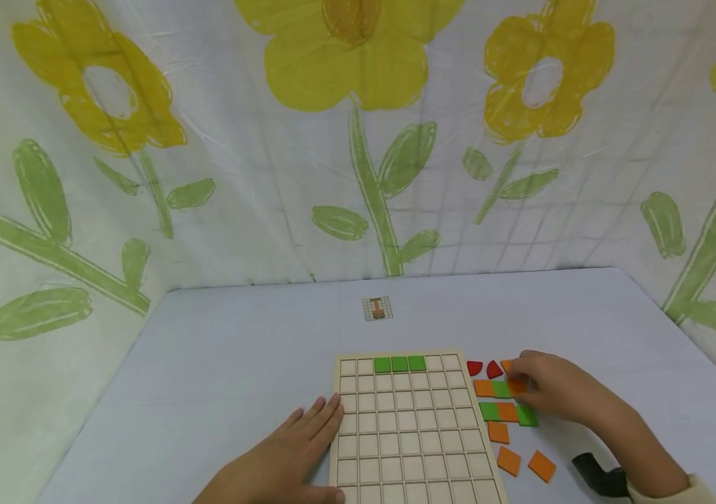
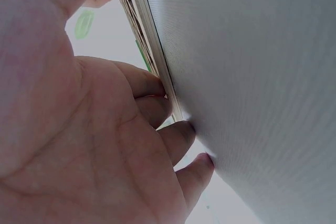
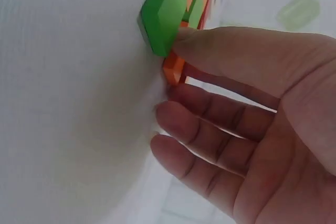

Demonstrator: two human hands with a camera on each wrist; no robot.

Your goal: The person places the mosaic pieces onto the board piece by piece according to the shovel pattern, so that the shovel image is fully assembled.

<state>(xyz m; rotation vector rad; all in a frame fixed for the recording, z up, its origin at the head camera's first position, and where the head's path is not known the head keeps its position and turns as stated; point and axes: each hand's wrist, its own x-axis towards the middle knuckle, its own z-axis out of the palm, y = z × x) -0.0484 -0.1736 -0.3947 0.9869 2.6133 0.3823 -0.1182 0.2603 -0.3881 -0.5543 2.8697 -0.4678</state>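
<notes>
Right hand: it (image 1: 553, 387) pinches an orange, flat, square tile (image 1: 517, 387) with its thumb and pointing finger. Its other fingers are bent a little.
Left hand: it (image 1: 288, 448) lies flat with its fingers straight. The fingertips touch the left edge of the board.
Pinched tile: it is under the right hand, at the end of a short row, well apart from the left hand.
Tiles by the right hand: green and orange squares (image 1: 507, 411) sit close together. Two small red pieces with a round side (image 1: 474, 367) are above them, just beside the board.
Loose tiles: two orange squares (image 1: 542, 466) lie turned, nearer the person.
Board: a pale, wooden-looking board with little square boxes (image 1: 404, 420) is between the hands. Three green squares (image 1: 399, 364) fill the middle of its far row.
Edges: the board's right edge is next to the tiles. Its near edge is out of view.
Room: the white table (image 1: 238, 364) stretches wide on the left and behind the board.
Farther away: a small picture card (image 1: 377, 309), then a white flowery curtain (image 1: 238, 140).
</notes>
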